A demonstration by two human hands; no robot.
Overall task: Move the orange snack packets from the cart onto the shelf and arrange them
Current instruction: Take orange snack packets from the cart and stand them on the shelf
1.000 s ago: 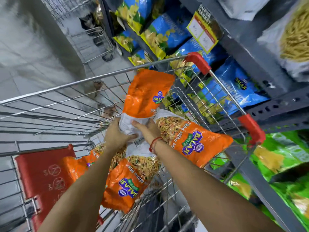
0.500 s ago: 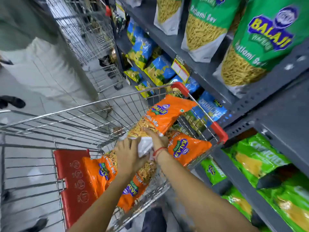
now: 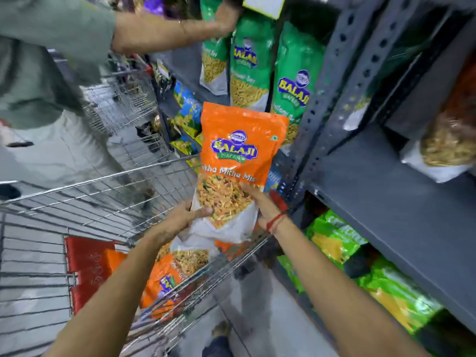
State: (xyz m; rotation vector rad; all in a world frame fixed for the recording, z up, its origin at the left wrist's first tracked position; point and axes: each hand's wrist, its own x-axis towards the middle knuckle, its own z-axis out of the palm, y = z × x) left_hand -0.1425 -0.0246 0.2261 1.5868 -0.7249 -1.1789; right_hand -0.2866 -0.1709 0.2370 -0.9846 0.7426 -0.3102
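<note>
Left hand (image 3: pixel 186 215) and right hand (image 3: pixel 260 202) gripping upright orange packet (image 3: pixel 242 148) (lower corners), above cart (image 3: pixel 108 202), beside grey shelf (image 3: pixel 401 202).

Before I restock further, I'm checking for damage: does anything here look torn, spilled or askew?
Nothing looks torn or spilled. The orange packet held upright by the left hand and right hand seems intact. Packets left in the cart lie jumbled.

A shop aisle: wire cart (image 3: pixel 108 202), steel shelves (image 3: pixel 401 202) of snack packets (image 3: pixel 293 83).
</note>
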